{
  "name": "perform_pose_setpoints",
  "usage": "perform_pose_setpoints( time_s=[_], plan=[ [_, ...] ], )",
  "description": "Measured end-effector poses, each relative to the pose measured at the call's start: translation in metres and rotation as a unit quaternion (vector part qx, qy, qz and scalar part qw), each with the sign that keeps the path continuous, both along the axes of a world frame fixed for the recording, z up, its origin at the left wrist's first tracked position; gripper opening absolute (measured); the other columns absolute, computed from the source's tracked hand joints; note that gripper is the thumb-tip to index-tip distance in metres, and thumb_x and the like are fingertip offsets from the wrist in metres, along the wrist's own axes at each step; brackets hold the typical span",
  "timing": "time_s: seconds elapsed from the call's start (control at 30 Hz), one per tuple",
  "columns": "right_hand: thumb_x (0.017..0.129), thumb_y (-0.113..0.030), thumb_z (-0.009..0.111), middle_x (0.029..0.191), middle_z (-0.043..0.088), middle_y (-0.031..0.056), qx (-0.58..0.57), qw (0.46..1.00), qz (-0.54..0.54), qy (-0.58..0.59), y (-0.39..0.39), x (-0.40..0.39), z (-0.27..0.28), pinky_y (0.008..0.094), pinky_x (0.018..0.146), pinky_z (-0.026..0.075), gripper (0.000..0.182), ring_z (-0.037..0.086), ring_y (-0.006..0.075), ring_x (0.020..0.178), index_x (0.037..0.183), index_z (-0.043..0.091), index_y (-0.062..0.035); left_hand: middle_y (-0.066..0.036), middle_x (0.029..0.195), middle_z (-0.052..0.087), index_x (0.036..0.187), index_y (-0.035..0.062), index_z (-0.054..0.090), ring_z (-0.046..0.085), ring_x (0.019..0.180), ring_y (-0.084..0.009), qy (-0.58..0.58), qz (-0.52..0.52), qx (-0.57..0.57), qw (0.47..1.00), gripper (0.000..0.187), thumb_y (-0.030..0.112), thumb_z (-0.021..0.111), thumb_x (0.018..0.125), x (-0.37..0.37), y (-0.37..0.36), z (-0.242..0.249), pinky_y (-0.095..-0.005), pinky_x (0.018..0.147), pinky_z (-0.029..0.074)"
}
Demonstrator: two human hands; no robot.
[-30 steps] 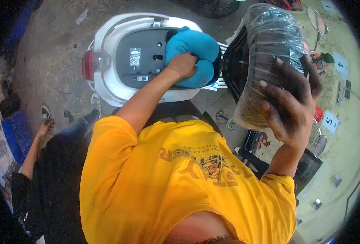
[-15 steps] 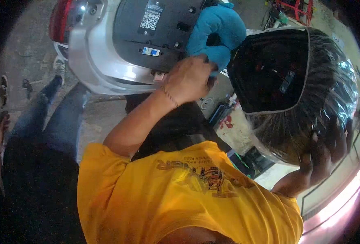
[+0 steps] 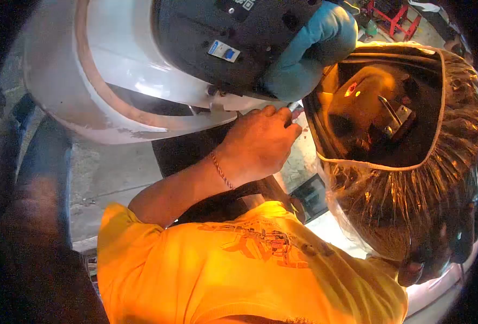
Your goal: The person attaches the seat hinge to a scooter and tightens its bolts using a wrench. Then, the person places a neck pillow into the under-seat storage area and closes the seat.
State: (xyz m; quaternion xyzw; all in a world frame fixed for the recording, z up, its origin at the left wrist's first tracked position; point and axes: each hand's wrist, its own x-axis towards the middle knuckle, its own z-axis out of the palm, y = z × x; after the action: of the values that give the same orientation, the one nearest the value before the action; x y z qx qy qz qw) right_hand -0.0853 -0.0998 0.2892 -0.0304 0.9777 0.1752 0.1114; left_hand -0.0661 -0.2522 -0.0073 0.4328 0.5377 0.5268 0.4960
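Note:
My left hand (image 3: 263, 143), with a braided cord at the wrist, is closed at the lower edge of a dark panel (image 3: 196, 32). A small pale, shiny piece (image 3: 294, 106) shows at its fingertips; I cannot make out what it is. Just above lies a teal padded cushion (image 3: 314, 51). On the right is what looks like a scooter seat (image 3: 406, 189), wrapped in gathered clear plastic, its dark hollow underside facing me with a metal bracket (image 3: 398, 116) inside. My right hand (image 3: 439, 248), in deep shadow, grips the seat's lower right side.
Left of the dark panel curves silver and white bodywork (image 3: 125, 48), with a white-and-blue label (image 3: 224, 51) on the panel. A red metal frame (image 3: 393, 21) stands on the floor at top right. Dim jeans-clad legs (image 3: 44, 146) appear at far left.
My left hand has gone from the teal cushion to the panel edge below it. The bodywork looks larger and has shifted in view. Orange light now falls on the seat and my shirt.

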Motion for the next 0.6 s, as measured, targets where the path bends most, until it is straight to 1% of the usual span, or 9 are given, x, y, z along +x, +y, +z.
perform_pose_setpoints(
  time_s=[0.03,0.17,0.27,0.33,0.4,0.47,0.5,0.57,0.6],
  plan=[
    [0.092,-0.046,0.051,0.113,0.060,0.0046,0.005,1.000,0.012,-0.001,-0.007,-0.005,0.004,0.0633,0.097,0.043,0.038,0.051,0.0355,0.112,0.116,0.061,-0.0173,-0.014,0.096,0.058,0.103,0.0073,0.065,0.058,0.094,-0.0337,0.000,0.016,0.012,1.000,0.026,0.017,0.066,0.079,-0.003,-0.003,0.009,-0.0446,0.080,0.051],
    [0.092,-0.046,0.051,0.112,0.060,0.0035,-0.004,0.999,0.036,0.001,-0.007,-0.009,0.001,0.0632,0.096,0.044,0.038,0.052,0.0348,0.111,0.118,0.059,-0.0189,-0.015,0.097,0.058,0.101,0.0055,0.065,0.059,0.091,-0.0336,-0.012,0.018,0.022,1.000,0.026,0.018,0.066,0.078,0.003,-0.005,0.014,-0.0457,0.079,0.051],
    [0.092,-0.046,0.051,0.111,0.060,0.0026,-0.003,0.998,0.056,0.005,-0.010,-0.010,0.000,0.0632,0.095,0.045,0.038,0.052,0.0342,0.110,0.120,0.058,-0.0202,-0.017,0.097,0.059,0.099,0.0021,0.064,0.060,0.090,-0.0332,0.044,0.044,0.031,0.998,0.027,0.018,0.063,0.078,0.004,-0.001,0.023,-0.0459,0.077,0.052],
    [0.092,-0.046,0.051,0.111,0.059,0.0021,-0.005,0.998,0.067,0.007,-0.011,-0.011,-0.001,0.0631,0.094,0.045,0.039,0.053,0.0338,0.109,0.121,0.057,-0.0210,-0.016,0.096,0.060,0.098,0.0015,0.065,0.060,0.090,-0.0327,0.054,0.062,0.028,0.996,0.025,0.018,0.062,0.079,0.005,0.005,0.027,-0.0459,0.077,0.051],
    [0.092,-0.046,0.052,0.111,0.059,0.0015,-0.006,0.997,0.078,0.011,-0.010,-0.011,-0.003,0.0631,0.093,0.046,0.039,0.053,0.0334,0.108,0.122,0.056,-0.0218,-0.016,0.095,0.060,0.096,0.0010,0.065,0.060,0.090,-0.0322,0.069,0.080,0.026,0.994,0.024,0.018,0.060,0.080,0.006,0.022,0.026,-0.0460,0.076,0.051],
    [0.092,-0.046,0.052,0.110,0.059,0.0009,-0.006,0.996,0.089,0.018,-0.008,-0.008,-0.005,0.0630,0.093,0.046,0.039,0.053,0.0330,0.108,0.123,0.055,-0.0226,-0.014,0.093,0.062,0.089,0.0020,0.067,0.061,0.090,-0.0304,0.091,0.124,0.043,0.987,0.020,0.018,0.059,0.080,0.013,0.044,0.026,-0.0440,0.074,0.052],
    [0.092,-0.046,0.052,0.110,0.059,0.0006,-0.006,0.995,0.093,0.023,-0.007,-0.008,-0.007,0.0630,0.092,0.047,0.040,0.053,0.0328,0.107,0.123,0.055,-0.0230,-0.014,0.093,0.062,0.089,0.0020,0.067,0.061,0.090,-0.0304,0.094,0.124,0.043,0.987,0.020,0.018,0.059,0.080,0.014,0.060,0.025,-0.0440,0.074,0.052],
    [0.092,-0.046,0.052,0.110,0.059,0.0000,-0.009,0.994,0.102,0.033,-0.004,-0.003,-0.008,0.0630,0.092,0.047,0.040,0.054,0.0324,0.107,0.124,0.054,-0.0238,-0.011,0.086,0.063,0.079,0.0044,0.068,0.062,0.088,-0.0291,0.182,0.147,0.049,0.971,0.017,0.019,0.059,0.079,0.020,0.096,0.024,-0.0412,0.072,0.053],
    [0.092,-0.046,0.052,0.109,0.058,-0.0003,-0.009,0.994,0.105,0.038,-0.002,-0.001,-0.009,0.0629,0.091,0.048,0.040,0.054,0.0322,0.106,0.125,0.053,-0.0242,-0.011,0.086,0.063,0.079,0.0044,0.068,0.062,0.088,-0.0291,0.186,0.144,0.050,0.970,0.017,0.019,0.059,0.079,0.025,0.116,0.022,-0.0412,0.072,0.053]
  ],
)
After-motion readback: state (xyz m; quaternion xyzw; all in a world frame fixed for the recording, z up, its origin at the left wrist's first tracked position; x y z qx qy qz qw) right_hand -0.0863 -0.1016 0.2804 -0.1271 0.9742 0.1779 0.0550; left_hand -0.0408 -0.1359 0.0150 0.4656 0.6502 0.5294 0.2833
